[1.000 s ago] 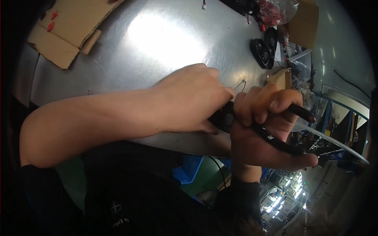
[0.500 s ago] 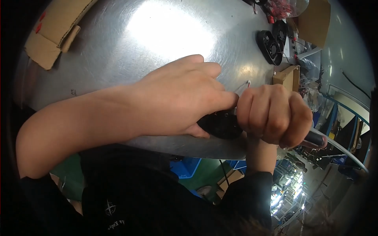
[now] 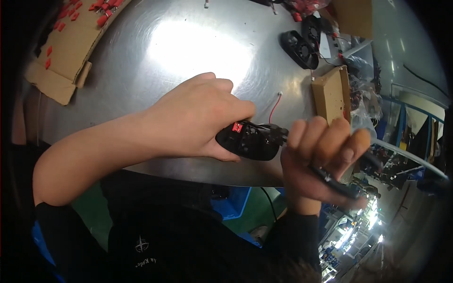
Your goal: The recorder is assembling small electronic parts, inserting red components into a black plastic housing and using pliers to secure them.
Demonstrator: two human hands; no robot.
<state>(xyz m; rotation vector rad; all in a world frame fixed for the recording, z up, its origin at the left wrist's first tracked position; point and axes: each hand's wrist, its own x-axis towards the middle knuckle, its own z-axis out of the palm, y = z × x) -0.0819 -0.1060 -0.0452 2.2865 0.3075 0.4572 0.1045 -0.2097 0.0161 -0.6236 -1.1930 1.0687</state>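
My left hand point(image 3: 198, 113) is closed around a black plastic housing point(image 3: 255, 150) held at the table's near edge, thumb below and fingers over the top. A small red connector point(image 3: 237, 127) sits on the housing beside my fingers. From behind it a red wire point(image 3: 274, 109) with a white plug rises over the metal tabletop. My right hand point(image 3: 325, 151) grips black-handled pliers point(image 3: 339, 187), slightly blurred. Their dark jaws appear at the housing's right end; whether they bite on anything there I cannot tell.
Black fans in housings point(image 3: 302, 49) lie at the back right, near a cardboard box point(image 3: 332, 92) and plastic bags. A cardboard tray point(image 3: 61, 61) with several red pieces occupies the far left. A pale hose point(image 3: 406, 154) runs past my right hand. Below the table edge stands a blue bin point(image 3: 231, 203).
My right hand has turned and its fingers have loosened, bringing the plier handles into sight. My left hand and the housing sit further left in view, with the red connector now showing.
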